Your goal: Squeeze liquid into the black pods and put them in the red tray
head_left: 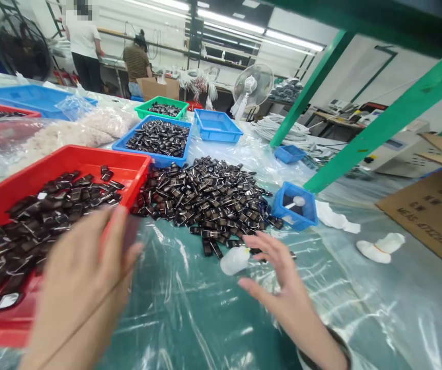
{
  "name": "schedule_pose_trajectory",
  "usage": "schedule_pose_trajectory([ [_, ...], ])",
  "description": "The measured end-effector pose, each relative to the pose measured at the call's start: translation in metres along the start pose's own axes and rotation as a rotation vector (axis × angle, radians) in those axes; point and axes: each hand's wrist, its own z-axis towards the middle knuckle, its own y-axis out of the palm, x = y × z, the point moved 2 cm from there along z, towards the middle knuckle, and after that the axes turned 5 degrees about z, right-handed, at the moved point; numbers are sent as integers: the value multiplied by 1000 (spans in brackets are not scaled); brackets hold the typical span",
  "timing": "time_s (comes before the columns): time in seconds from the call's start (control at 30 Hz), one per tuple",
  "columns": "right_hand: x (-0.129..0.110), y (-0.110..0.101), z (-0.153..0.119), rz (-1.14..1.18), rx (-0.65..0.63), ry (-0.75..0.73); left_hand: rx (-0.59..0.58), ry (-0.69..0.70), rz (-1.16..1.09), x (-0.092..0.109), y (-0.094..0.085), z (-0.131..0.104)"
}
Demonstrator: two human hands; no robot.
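Observation:
My left hand (85,272), blurred by motion, is over the right side of a red tray (136,180) that holds many dark brown pieces (62,200). Its fingers point forward, and whatever may be in them cannot be made out. My right hand (282,277) has its thumb and fingers apart, with nothing between them. Just left of its fingertips lies a small translucent white bottle (235,260) with a yellowish tip. Behind the bottle, a big heap of dark pieces (213,198) rests on the plastic-covered green table (167,313).
A blue bin (300,221) with a white scoop stands right of the heap. Behind it are blue (128,140) and green (139,110) trays of pieces. Green posts (390,118) and a cardboard box (432,210) are at right. Two people (136,61) work at the back.

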Motion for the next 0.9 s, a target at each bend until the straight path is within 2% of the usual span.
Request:
schedule_pose_trajectory([
  [0.03,4,5,4,-24,-74,11,-37,145,64,13,12,-3],
  [0.07,7,10,8,-42,-138,19,-32,202,73,25,23,-5],
  [0.1,9,15,11,-54,-186,20,-177,251,60,37,36,-6],
  [0.13,11,19,15,-60,-219,19,-232,253,47,49,47,-6],
  [0.23,13,24,24,-44,-240,0,-298,180,26,70,71,6],
  [0.33,16,23,26,4,-223,-11,-358,103,-24,76,88,23],
  [0.43,17,21,22,46,-253,-5,-398,52,-125,72,99,30],
  [0.53,17,20,17,74,-331,12,-416,8,-272,64,103,25],
  [0.67,20,23,11,76,-409,41,-442,-72,-505,50,95,9],
  [0.77,26,26,12,68,-373,37,-475,-126,-671,45,84,1],
  [0.9,28,23,16,95,-269,-3,-566,-181,-845,49,78,-2],
])
